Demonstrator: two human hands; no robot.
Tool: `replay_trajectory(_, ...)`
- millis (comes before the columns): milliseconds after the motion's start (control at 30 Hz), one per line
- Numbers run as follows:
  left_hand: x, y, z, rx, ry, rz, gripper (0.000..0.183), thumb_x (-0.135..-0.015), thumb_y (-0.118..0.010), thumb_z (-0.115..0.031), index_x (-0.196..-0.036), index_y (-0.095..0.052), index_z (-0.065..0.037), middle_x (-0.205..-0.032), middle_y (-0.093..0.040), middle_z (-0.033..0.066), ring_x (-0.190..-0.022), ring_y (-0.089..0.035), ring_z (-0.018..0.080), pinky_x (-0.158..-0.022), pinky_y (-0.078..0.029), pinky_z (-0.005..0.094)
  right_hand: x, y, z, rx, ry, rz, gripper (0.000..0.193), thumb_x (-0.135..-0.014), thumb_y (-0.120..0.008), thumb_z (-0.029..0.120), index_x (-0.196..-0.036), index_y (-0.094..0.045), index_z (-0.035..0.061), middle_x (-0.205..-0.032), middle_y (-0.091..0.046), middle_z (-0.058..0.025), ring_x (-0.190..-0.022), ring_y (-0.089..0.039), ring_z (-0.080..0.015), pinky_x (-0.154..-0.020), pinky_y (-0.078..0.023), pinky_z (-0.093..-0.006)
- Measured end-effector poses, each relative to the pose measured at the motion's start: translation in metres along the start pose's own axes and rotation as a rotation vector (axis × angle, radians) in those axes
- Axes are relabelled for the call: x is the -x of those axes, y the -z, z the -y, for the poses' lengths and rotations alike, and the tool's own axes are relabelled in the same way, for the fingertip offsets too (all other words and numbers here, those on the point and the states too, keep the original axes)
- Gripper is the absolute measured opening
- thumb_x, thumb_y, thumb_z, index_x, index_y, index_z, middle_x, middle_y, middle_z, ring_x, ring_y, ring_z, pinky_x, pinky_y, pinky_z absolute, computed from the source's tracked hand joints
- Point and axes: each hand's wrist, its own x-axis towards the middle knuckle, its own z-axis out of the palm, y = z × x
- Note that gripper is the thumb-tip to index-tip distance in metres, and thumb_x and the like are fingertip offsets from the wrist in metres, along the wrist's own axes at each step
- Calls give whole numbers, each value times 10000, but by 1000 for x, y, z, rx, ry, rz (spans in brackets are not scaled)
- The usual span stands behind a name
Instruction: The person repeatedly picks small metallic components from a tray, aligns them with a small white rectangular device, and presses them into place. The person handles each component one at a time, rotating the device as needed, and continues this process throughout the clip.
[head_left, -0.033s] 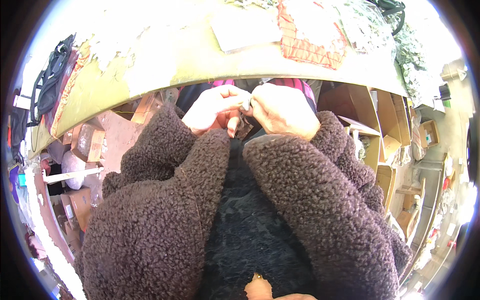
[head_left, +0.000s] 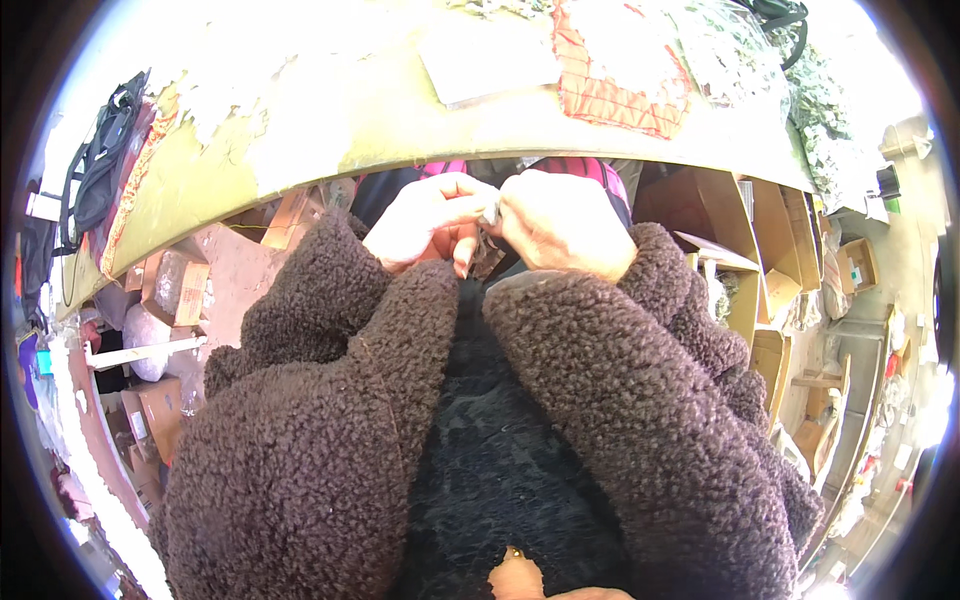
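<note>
Just below the table's near edge, my left hand [head_left: 425, 222] and my right hand [head_left: 566, 222] meet at the fingertips. A small pale grey piece [head_left: 490, 213] sits between them, mostly hidden by the fingers, so its kind does not show. My left thumb and forefinger pinch it, while the other left fingers curl loosely below. Closed around its other side are the fingers of my right hand, with the back of that hand upward. Brown fleecy sleeves [head_left: 600, 370] cover both my arms.
A bright yellowish table [head_left: 380, 135] spans the far side. On it lie a red net-like cloth [head_left: 625, 110], a white sheet [head_left: 480, 65] and clear bags of greenery [head_left: 740, 70]. A dark backpack [head_left: 100, 160] is at the left. Cardboard boxes [head_left: 790, 235] stand below.
</note>
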Motion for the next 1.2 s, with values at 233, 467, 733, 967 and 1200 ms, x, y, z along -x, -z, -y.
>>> replay_trajectory(233, 1, -5, 2, 9, 32, -80, 171, -889, -595, -155, -990, -547, -26, -702, -587, 50, -500, -547, 122, -460, -475, 264, 1, -4, 2, 69, 46, 24, 132, -776, -554, 130, -837, -555, 13, -707, -588, -119, -650, -614, -280, -578, -492, -387)
replay_trajectory(467, -2, -3, 2, 14, 48, -68, 210, -879, -603, -153, -1037, -559, -22, -717, -593, 38, -504, -558, 125, -453, -463, 252, 4, 0, 2, 12, 38, -16, 138, -772, -563, 143, -814, -547, 12, -692, -591, -122, -649, -621, -286, -553, -491, -386)
replay_trajectory(733, -7, -1, 0, -55, 20, -110, 227, -898, -581, -154, -1068, -539, -10, -775, -634, 82, -519, -580, 131, -451, -480, 253, 4, 6, 2, -23, -98, 61, 309, -797, -582, 175, -1036, -521, -11, -799, -614, -140, -715, -629, -293, -620, -507, -383)
replay_trajectory(967, -9, -14, -22, -60, -26, -152, 304, -907, -550, -138, -1151, -449, 13, -926, -643, 147, -489, -581, 144, -419, -486, 243, -1, 17, -9, -94, 50, -302, 243, -799, -551, 60, -1034, -570, 0, -834, -629, -144, -748, -620, -283, -667, -512, -371)
replay_trajectory(1200, 19, 91, -82, -663, -456, -755, 198, -866, -593, -150, -994, -598, 2, -870, -667, 92, -579, -576, 105, -500, -460, 205, 8, 161, -145, 536, -368, -754, 401, -928, -521, 143, -1323, -459, 109, -1239, -565, -159, -1088, -570, -270, -921, -444, -339)
